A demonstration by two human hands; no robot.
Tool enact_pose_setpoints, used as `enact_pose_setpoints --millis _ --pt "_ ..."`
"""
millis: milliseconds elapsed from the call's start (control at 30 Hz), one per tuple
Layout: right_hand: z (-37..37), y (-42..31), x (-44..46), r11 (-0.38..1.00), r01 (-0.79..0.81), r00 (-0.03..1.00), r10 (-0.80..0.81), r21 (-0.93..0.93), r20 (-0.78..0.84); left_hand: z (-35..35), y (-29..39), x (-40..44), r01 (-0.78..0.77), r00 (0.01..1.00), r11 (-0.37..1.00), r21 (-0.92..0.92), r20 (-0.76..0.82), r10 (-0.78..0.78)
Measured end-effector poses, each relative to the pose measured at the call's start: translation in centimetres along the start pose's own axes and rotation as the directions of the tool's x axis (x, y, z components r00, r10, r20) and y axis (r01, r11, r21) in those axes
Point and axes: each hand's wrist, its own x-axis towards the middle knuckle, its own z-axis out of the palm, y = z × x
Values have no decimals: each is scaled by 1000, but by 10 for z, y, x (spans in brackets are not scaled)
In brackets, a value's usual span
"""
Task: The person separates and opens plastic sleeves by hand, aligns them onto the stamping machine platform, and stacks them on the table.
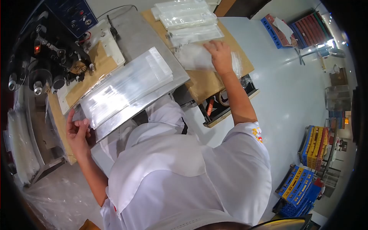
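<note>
A stack of clear plastic bags [126, 90] lies slantwise on the metal table in front of me. At its lower left corner is my left hand [79, 132], index finger stretched out, thumb apart and the other fingers loosely curled; it holds nothing that I can see. My right hand [220, 57] is over the brown-covered table to the right, its fingers closed on the edge of a clear plastic bag [193, 56], which is smeared by motion. Just beyond lie more piles of clear bags [184, 19].
A black machine [48, 57] with a lit red light and a blue control panel [74, 17] stands at the left. An open drawer [230, 103] with a tape roll juts out below my right arm. Stacked crates [299, 184] stand on the floor at right.
</note>
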Motion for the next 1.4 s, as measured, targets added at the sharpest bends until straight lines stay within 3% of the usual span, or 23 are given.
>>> enact_pose_setpoints --millis 100,200,233,300,367,433,533,600,667,733,800,900,933,967,1000,1033,1067,1133,1167,1200,1233,1333,1400 --pt "13 -10 -21 983 -9 960 -43 185 276 -4 7 -7 132 989 991 4 -75 -131" --pt "17 -14 -32 965 -75 938 -17 251 345 -6 6 -14 60 995 998 16 -78 -58" --pt "13 -15 -28 968 -75 947 -7 242 320 -7 4 -15 42 996 997 -67 -71 -47" --pt "0 -18 -14 933 -133 974 61 333 218 0 18 -20 46 990 999 13 -138 -44" --pt "-19 -30 16 918 -94 987 136 384 -82 -4 29 -23 43 999 992 -121 -9 -45" --pt "-75 -74 56 783 -256 924 371 567 -95 -7 35 -25 9 1000 987 -159 22 -6" --pt "-133 -142 98 515 -128 961 277 847 -24 -6 40 -29 -27 1000 983 -180 -8 26" --pt "-157 -201 117 331 35 997 54 943 -56 -5 47 -32 -45 999 978 -204 -1 46" --pt "-164 -255 132 398 223 974 -138 890 -182 -5 61 -39 -68 997 973 -221 32 77" --pt "-163 -296 136 265 121 976 -208 957 -66 -8 78 -51 -247 966 964 -97 47 253" --pt "-168 -310 140 26 -29 953 -300 999 36 -18 94 -61 -459 887 888 -8 40 459" --pt "-197 -330 122 -218 -239 940 -298 946 169 -43 91 -65 -449 884 778 -438 -91 459" --pt "-200 -343 112 -289 -317 933 -265 903 243 -44 92 -69 -420 903 797 -435 -111 415" --pt "-198 -352 107 -360 -385 919 -234 850 317 -43 93 -75 -538 835 789 -297 -55 548" --pt "-193 -355 104 -48 -189 951 -258 981 170 -42 94 -81 -649 750 742 -165 24 661" --pt "-185 -358 99 -33 -115 959 -263 993 103 -36 100 -89 -748 654 662 -45 120 747" --pt "-177 -363 91 -16 -47 963 -268 999 41 -26 110 -100 -782 622 604 152 244 744" --pt "-169 -370 83 27 95 966 -244 995 -86 -30 99 -93 -702 711 678 221 158 685" --pt "-171 -367 79 5 70 960 -272 998 -66 -35 96 -88 -656 750 710 256 113 652" --pt "-181 -365 78 -20 48 953 -299 999 -52 -44 99 -81 -479 837 837 264 -149 526" --pt "-187 -363 77 -46 25 943 -330 999 -39 -50 99 -82 -468 848 847 253 -139 511" --pt "-189 -368 77 -159 -260 922 -334 952 196 -55 107 -96 -495 855 846 199 -63 515" --pt "-181 -372 76 -305 -359 920 -272 882 281 -53 115 -106 -500 856 857 122 216 469"
